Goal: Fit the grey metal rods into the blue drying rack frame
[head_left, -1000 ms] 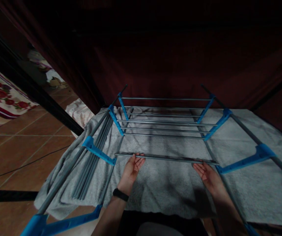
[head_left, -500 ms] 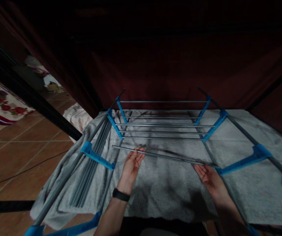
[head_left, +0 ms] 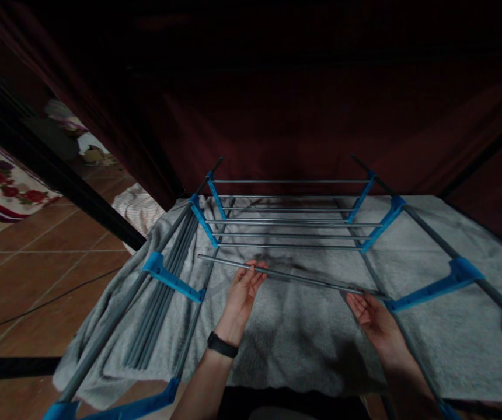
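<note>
Holding a thin grey rod (head_left: 303,278) in both hands, over a grey blanket (head_left: 286,344), between the two sides of a rack (head_left: 205,224) with blue brackets. Pinching the rod left of its middle with the left hand (head_left: 243,289), closing thumb and fingertips on it and spreading the other fingers loosely. Wearing a black wristband (head_left: 222,345) on that wrist. Holding the rod near its right end with the right hand (head_left: 370,318), palm turned up, bending the fingers closely about it; not being able to tell how firmly.

Slanting the rod, pointing its free left end farther away than its right. Crossing the lower left tube (head_left: 193,326) with that end, beyond the tip of the left bracket (head_left: 174,280). Holding the right end just beside the tip of the right bracket (head_left: 426,293); not being able to tell whether touching it.

Facing several crossbars (head_left: 295,237), spanning the far part of the rack, before a dark red curtain (head_left: 268,128). Working beside a bundle of rods (head_left: 160,297), lying side by side on the blanket at left, well apart from both hands.
</note>
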